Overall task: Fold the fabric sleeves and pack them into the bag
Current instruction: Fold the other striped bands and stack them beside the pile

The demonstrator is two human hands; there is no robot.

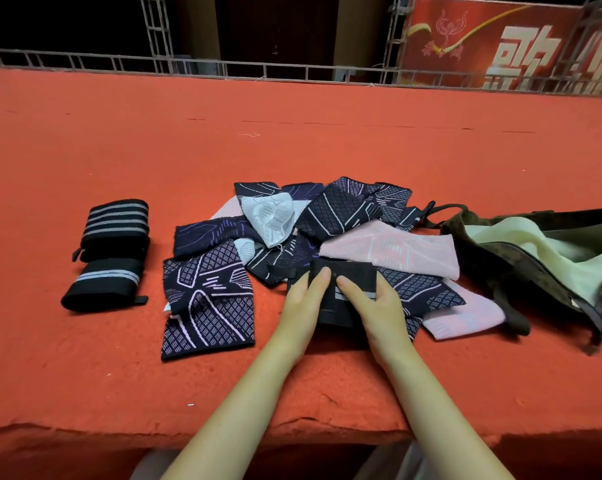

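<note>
Down at the lower centre of the frame, both hands hold a black sleeve with a pale stripe. The left hand grasps its left edge, fingers laid over the top; the right hand clasps its right side, thumb across the stripe. This sleeve lies on a loose pile of sleeves in navy patterned, pink and white, spread across the middle of the red cloth-covered table. At left centre two folded black sleeves with grey stripes sit one behind the other, apart from the pile. At the right edge a dark green bag lies open, pale green fabric showing inside.
</note>
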